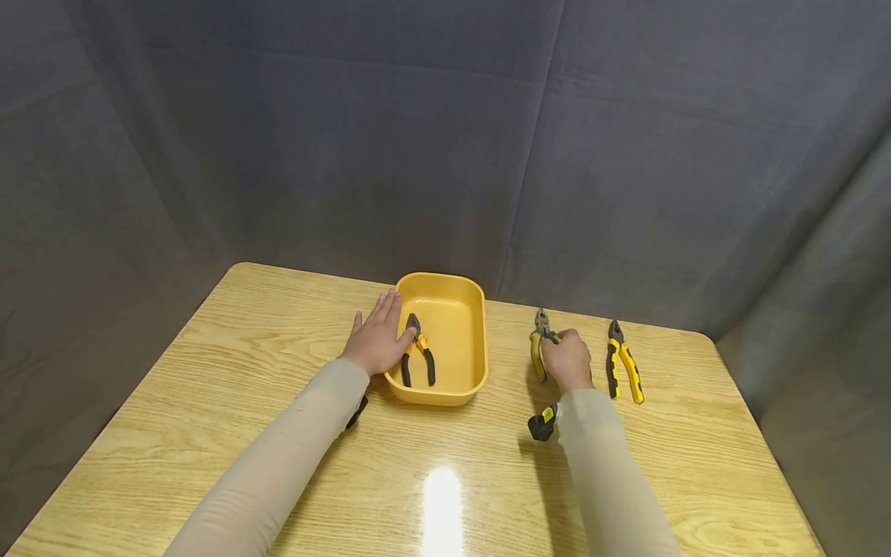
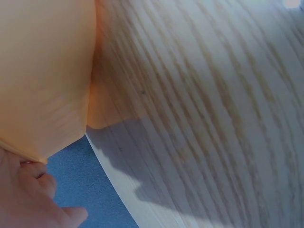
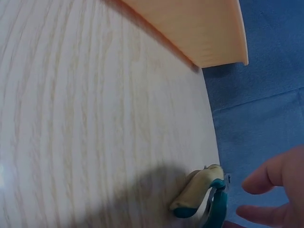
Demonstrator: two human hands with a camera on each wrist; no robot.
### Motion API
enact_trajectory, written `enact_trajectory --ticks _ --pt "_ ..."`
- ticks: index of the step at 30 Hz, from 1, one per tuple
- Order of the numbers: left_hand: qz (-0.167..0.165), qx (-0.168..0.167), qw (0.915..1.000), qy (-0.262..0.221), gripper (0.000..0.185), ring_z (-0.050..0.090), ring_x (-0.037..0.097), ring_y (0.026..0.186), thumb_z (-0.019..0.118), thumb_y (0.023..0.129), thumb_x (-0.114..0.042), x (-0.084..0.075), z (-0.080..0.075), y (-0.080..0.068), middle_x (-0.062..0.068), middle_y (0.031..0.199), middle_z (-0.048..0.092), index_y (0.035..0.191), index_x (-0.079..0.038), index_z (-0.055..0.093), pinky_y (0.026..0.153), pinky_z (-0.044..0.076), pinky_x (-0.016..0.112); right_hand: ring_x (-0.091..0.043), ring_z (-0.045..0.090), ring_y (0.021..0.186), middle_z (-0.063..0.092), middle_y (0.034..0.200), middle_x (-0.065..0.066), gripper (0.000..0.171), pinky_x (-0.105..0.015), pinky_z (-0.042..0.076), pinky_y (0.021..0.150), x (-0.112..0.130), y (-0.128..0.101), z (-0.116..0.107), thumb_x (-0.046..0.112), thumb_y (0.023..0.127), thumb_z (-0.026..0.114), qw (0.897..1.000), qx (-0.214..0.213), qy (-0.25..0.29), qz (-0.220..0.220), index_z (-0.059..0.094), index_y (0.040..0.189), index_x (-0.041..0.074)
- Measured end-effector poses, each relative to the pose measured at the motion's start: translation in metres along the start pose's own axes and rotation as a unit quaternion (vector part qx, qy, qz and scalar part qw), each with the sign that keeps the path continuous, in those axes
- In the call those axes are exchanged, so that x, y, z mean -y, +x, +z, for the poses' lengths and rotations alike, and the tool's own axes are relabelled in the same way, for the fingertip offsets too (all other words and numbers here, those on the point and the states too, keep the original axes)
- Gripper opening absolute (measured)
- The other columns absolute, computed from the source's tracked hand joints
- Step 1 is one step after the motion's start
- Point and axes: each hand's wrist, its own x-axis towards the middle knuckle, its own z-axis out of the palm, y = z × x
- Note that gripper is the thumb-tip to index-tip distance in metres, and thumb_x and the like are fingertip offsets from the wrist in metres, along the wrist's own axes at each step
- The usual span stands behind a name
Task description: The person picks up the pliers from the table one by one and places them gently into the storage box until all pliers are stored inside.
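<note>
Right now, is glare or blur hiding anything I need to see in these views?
Head view: sharp; a bright glare patch on the table near the front edge covers no tool. Left wrist view: soft and close, mostly the tray wall and wood grain. Right wrist view: the green-handled pliers sit in shadow, blurred.

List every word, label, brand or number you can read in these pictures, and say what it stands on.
None can be read.
The tray, the three pliers and the table show no legible text in any view.
</note>
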Motion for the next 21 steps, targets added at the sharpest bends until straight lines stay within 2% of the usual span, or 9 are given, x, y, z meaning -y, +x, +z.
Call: enact_trajectory --ticks 9,15,18,21 --pt "-0.005 0.005 1.0 0.003 0.075 -0.002 0.023 0.157 0.036 0.109 -0.047 0.0008 -0.0015 0.0005 0.008 0.171 0.0 0.163 -0.007 0.003 0.122 0.002 0.06 -0.05 0.049 0.127 0.048 0.137 -0.037 0.058 -0.059 0.043 0.105 -0.0067 0.0062 0.0044 0.026 0.102 0.043 0.999 -0.003 -0.029 -0.012 0.039 0.143 -0.015" --pt "-0.002 0.002 1.0 -0.001 0.076 -0.002 0.025 0.157 0.037 0.109 -0.046 0.0009 -0.0016 0.0001 0.009 0.17 0.0 0.163 -0.006 0.003 0.122 0.003 0.06 -0.051 0.055 0.113 0.054 0.125 -0.039 0.051 -0.057 0.05 0.091 -0.006 0.0075 0.0027 0.022 0.099 0.044 0.997 0.009 -0.069 -0.022 0.046 0.131 -0.017" --pt "-0.003 0.003 1.0 -0.002 0.076 -0.002 0.024 0.157 0.037 0.109 -0.046 0.0013 -0.0009 0.0006 0.008 0.17 -0.001 0.164 -0.007 0.003 0.122 0.003 0.06 -0.054 0.051 0.114 0.049 0.125 -0.041 0.049 -0.057 0.047 0.09 -0.0062 0.009 0.0021 0.019 0.099 0.043 0.994 0.026 -0.099 -0.027 0.045 0.129 -0.019" --pt "-0.002 0.003 1.0 -0.004 0.076 -0.002 0.024 0.157 0.037 0.108 -0.046 0.0016 0.0 0.0012 0.008 0.17 -0.001 0.163 -0.007 0.003 0.122 0.002 0.06 -0.058 0.044 0.119 0.044 0.128 -0.043 0.049 -0.06 0.043 0.095 -0.0056 0.0103 0.0018 0.015 0.098 0.042 0.991 0.038 -0.125 -0.033 0.042 0.13 -0.021"
